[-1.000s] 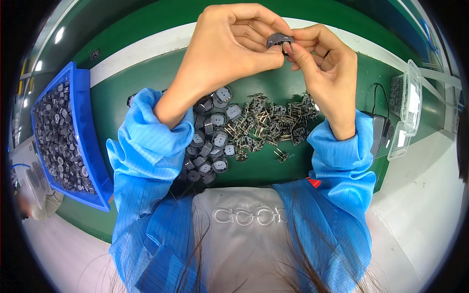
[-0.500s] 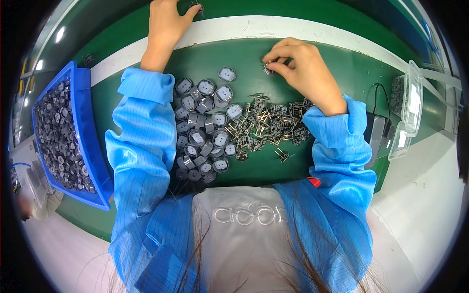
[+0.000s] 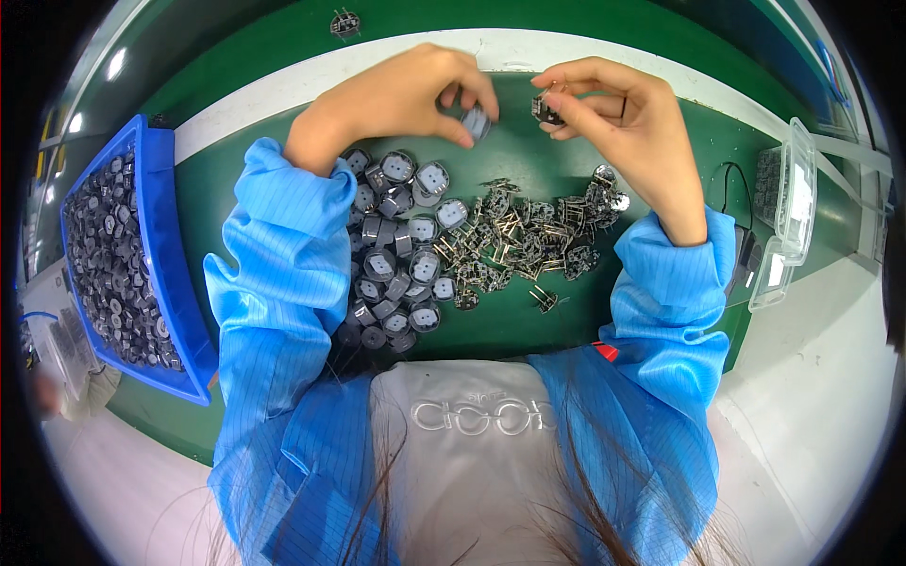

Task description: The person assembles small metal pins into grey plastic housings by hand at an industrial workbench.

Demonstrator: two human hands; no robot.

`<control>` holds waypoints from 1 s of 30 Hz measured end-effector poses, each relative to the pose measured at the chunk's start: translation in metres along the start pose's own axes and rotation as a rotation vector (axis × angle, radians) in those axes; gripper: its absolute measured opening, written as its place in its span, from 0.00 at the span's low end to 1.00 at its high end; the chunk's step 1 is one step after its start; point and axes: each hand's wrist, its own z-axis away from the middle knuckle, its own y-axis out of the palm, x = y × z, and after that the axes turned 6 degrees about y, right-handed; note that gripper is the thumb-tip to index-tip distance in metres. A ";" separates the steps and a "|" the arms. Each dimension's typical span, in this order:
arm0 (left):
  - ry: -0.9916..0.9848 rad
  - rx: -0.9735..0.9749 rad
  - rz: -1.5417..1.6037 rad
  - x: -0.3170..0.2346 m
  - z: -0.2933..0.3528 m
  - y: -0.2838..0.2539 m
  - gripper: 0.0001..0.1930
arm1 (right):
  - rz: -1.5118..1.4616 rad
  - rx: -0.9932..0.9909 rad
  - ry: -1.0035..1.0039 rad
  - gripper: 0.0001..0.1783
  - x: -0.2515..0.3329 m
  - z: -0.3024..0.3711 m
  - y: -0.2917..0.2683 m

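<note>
My left hand (image 3: 406, 99) pinches a grey plastic housing (image 3: 477, 123) between thumb and fingers, just in front of the white rail. To its right, my right hand (image 3: 628, 113) is closed on a small dark part with metal pins (image 3: 545, 106), held by the fingertips. The two held parts are apart. Below the left hand lies a pile of grey rounded housings (image 3: 379, 266), several with light faces up. Beside it, nearer the right forearm, is a heap of small pin parts (image 3: 528, 236) with brass-coloured prongs. One more pin part (image 3: 345, 24) sits alone beyond the rail.
A blue bin (image 3: 179, 283) full of dark round parts stands at the left. The white rail (image 3: 377, 66) crosses the far side of the green table. At the right are a clear plastic box (image 3: 793, 189) and a black device (image 3: 743, 255) with a cable.
My left hand has let go of the pin part beyond the rail, come back rightward and picked up the loose grey housing. My right hand has shifted slightly right, turning its pin part.
</note>
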 end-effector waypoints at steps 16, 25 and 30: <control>0.075 -0.545 0.234 -0.042 -0.010 0.006 0.15 | 0.131 -0.169 -0.329 0.06 0.008 0.000 0.010; 0.047 -0.614 0.339 -0.054 -0.004 0.008 0.14 | 0.247 -0.264 -0.449 0.09 0.023 0.010 0.015; -0.013 -0.574 0.287 -0.055 0.001 0.005 0.16 | 0.033 -0.140 -0.268 0.08 0.024 0.008 0.009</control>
